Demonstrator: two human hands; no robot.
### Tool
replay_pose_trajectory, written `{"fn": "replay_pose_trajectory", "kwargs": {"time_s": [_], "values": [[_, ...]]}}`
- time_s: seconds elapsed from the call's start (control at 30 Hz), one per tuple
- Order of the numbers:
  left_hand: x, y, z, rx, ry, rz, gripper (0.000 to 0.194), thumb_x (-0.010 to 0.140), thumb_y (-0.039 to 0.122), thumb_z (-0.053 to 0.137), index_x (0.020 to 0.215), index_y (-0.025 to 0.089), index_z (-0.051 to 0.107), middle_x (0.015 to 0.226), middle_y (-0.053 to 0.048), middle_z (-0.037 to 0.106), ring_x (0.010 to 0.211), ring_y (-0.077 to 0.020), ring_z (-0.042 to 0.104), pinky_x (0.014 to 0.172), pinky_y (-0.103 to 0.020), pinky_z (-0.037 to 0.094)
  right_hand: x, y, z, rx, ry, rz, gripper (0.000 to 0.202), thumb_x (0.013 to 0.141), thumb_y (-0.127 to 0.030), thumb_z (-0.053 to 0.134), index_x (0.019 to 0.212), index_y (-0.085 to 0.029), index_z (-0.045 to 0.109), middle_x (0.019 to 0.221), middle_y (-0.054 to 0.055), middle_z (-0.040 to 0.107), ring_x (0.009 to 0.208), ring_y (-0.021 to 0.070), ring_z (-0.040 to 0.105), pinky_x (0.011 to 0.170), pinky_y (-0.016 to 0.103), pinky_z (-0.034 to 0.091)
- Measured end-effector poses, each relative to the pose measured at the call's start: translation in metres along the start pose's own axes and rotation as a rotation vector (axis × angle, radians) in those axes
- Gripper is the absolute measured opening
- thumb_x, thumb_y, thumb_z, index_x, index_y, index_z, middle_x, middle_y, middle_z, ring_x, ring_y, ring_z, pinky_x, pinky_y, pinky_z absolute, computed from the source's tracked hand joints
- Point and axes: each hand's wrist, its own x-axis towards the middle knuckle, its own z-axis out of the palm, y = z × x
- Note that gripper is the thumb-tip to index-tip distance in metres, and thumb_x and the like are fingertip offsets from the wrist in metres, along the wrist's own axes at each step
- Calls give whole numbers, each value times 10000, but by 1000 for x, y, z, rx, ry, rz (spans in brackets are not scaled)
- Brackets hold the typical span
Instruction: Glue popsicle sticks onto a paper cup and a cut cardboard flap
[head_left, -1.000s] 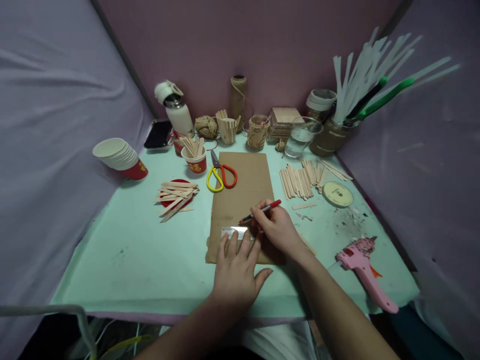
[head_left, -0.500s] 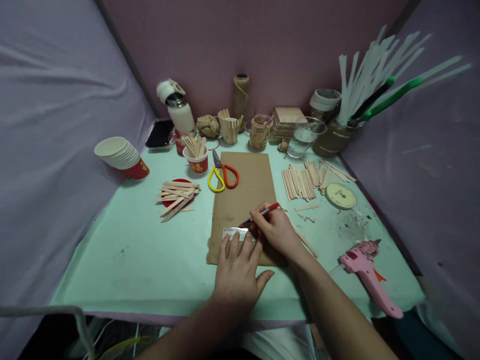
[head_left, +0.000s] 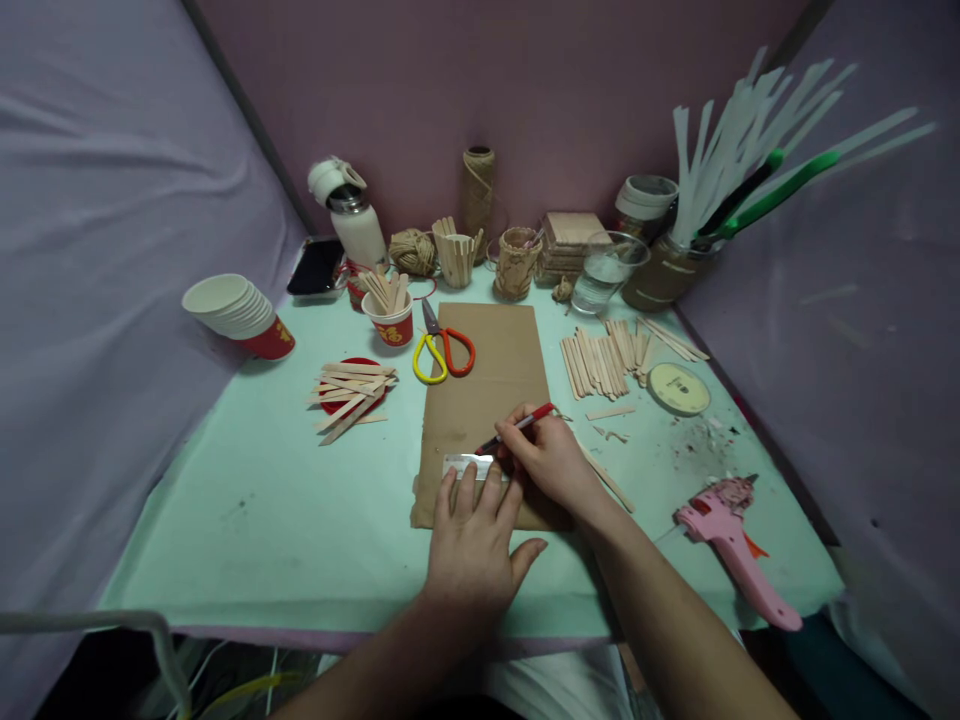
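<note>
A sheet of brown cardboard (head_left: 487,390) lies flat in front of me. My left hand (head_left: 474,530) is spread flat, its fingertips pressing a short clear ruler (head_left: 459,464) onto the lower part of the sheet. Pinched in my right hand (head_left: 551,455) is a red pen (head_left: 529,420), its tip close to the ruler's upper edge. The fingers of both hands cover the ruler's right end. Scissors (head_left: 444,355) with one yellow and one orange handle rest partly on the cardboard's upper left.
Wooden sticks (head_left: 596,362) lie right of the cardboard, others on a red lid (head_left: 352,390) at left. A pink glue gun (head_left: 731,560) is at front right. Paper cups (head_left: 240,315), a bottle (head_left: 358,230), twine (head_left: 412,252) and a water cup (head_left: 598,285) stand further back.
The view has shifted very slightly. Both hands, the pen and the ruler keep nearly the same positions on the cardboard.
</note>
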Motion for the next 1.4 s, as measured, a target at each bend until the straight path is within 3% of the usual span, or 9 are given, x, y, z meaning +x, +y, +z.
{"fn": "replay_pose_trajectory", "kwargs": {"time_s": [0.37, 0.63, 0.97, 1.4], "values": [[1, -1, -3, 1, -25, 6, 640, 855, 626, 498, 1374, 252, 516, 1338, -82, 584, 1222, -339, 476, 1071, -533, 317, -5, 4, -9, -57, 42, 1, 211, 878, -358, 529, 727, -211, 536, 617, 12, 674, 576, 163, 642, 590, 264, 464], [1, -1, -3, 19, -24, 14, 653, 864, 637, 470, 1388, 247, 504, 1335, -80, 590, 1207, -342, 489, 1070, -533, 306, -22, 11, -33, -123, 149, 20, 191, 867, -349, 532, 731, -215, 529, 575, -3, 652, 535, 153, 607, 573, 253, 426], [2, -1, -2, 4, -50, -2, 660, 860, 625, 487, 1404, 252, 487, 1329, -89, 588, 1219, -352, 476, 1079, -537, 300, -41, 24, -65, -251, 284, 70, 272, 854, -449, 516, 714, -216, 534, 604, 21, 664, 536, 174, 605, 554, 267, 401], [1, -1, -3, -28, -73, 15, 660, 871, 563, 521, 1431, 222, 445, 1356, -121, 548, 1241, -371, 434, 1088, -565, 277, -67, 21, -68, -282, 476, 48, 268, 874, -442, 530, 739, -210, 533, 613, 9, 662, 537, 158, 594, 557, 253, 398]]}}
